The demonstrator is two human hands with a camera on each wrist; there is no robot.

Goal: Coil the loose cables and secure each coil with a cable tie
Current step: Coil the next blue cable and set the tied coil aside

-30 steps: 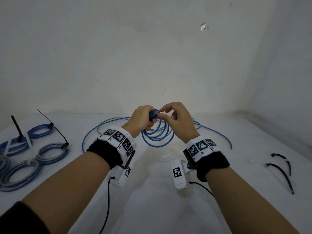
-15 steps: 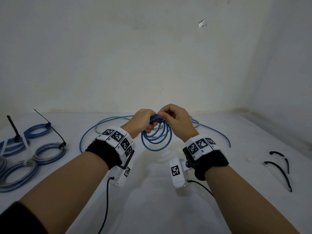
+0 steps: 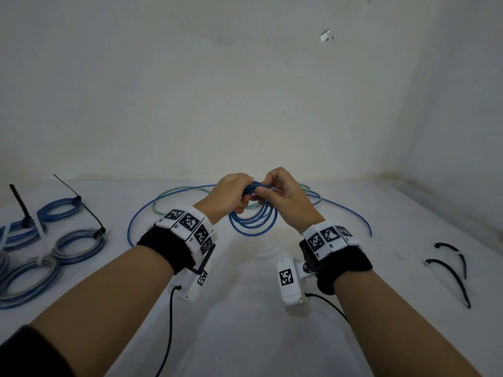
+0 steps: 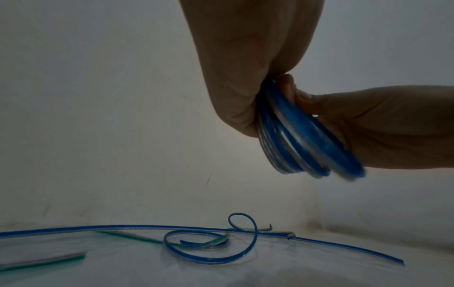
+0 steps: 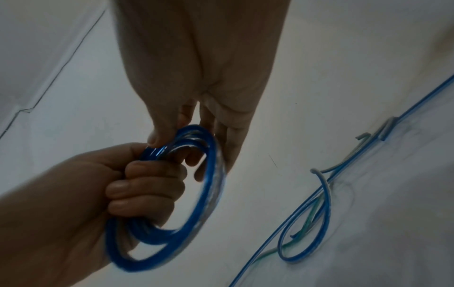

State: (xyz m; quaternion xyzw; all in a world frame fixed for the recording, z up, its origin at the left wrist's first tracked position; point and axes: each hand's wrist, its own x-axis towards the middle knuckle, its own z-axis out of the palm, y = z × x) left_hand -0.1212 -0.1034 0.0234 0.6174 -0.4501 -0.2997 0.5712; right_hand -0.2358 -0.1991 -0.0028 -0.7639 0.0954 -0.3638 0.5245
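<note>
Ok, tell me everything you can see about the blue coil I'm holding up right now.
The blue coil is glossy blue cable wound into several round loops, hanging upright above the white table. The left hand grips its top in a fist, and the right hand pinches the same bunched section. No tie shows on it.

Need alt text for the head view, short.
Both hands, left hand and right hand, hold a blue cable coil above a white table. Tied coils lie left, black cable ties right.

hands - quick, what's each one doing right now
Left hand: fingers curled round the blue cable coil, gripping it.
Right hand: pinching the top of the same coil.
</note>
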